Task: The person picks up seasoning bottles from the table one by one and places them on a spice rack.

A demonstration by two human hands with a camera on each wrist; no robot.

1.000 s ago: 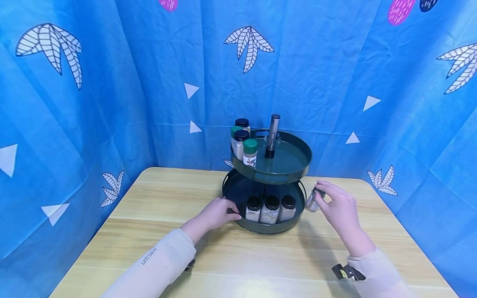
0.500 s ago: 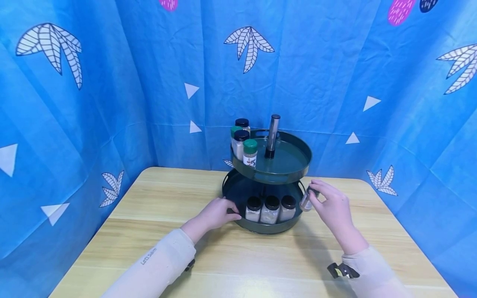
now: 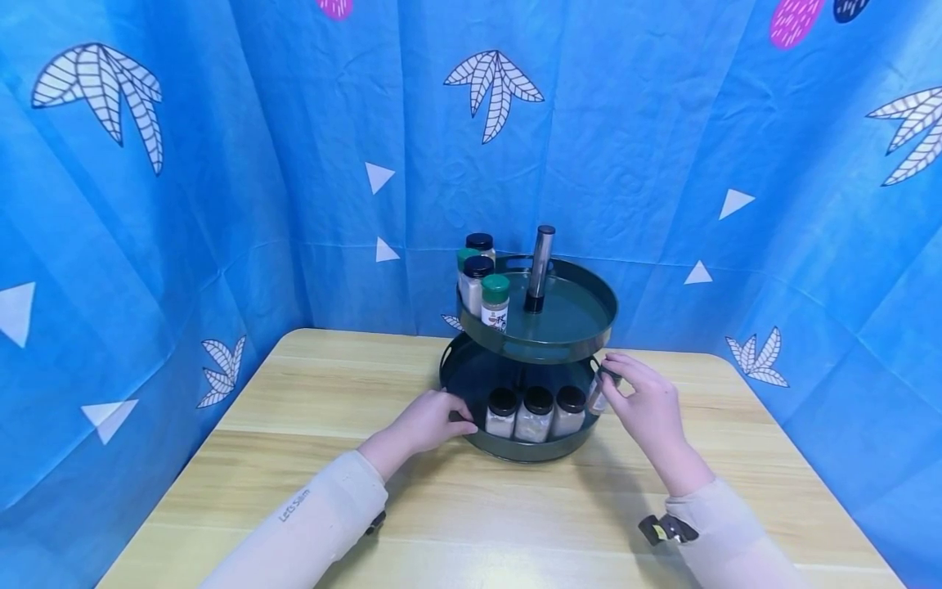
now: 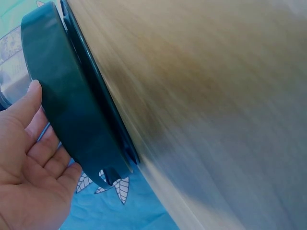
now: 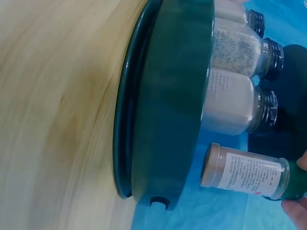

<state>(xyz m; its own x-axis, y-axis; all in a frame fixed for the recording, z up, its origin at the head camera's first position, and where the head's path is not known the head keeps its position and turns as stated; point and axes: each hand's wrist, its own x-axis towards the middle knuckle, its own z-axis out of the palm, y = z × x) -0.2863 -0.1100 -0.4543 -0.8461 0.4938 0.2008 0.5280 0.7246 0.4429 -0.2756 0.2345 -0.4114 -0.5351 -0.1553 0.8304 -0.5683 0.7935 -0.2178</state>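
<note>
A dark green two-tier rack (image 3: 537, 352) stands on the table. My left hand (image 3: 423, 421) holds the left rim of its lower tray (image 4: 79, 105), thumb and curled fingertips at the edge. My right hand (image 3: 653, 405) pinches a spice jar by its green cap; the jar (image 5: 247, 172) has brownish contents and a white printed label. It is tilted in the head view and hangs at the lower tray's right rim, beside a black-capped jar (image 5: 230, 101). Three black-capped jars, one a middle jar (image 3: 534, 417), stand in the lower tray's front.
The upper tray (image 3: 577, 307) carries several jars at its left, including a green-capped jar (image 3: 495, 303). A metal post (image 3: 540, 266) rises from its middle. A blue patterned curtain (image 3: 353, 164) surrounds the wooden table (image 3: 331, 384) at back and sides.
My right hand has moved left with the green-capped spice jar, from outside the lower tray to its right rim. My left hand stays on the rim.
</note>
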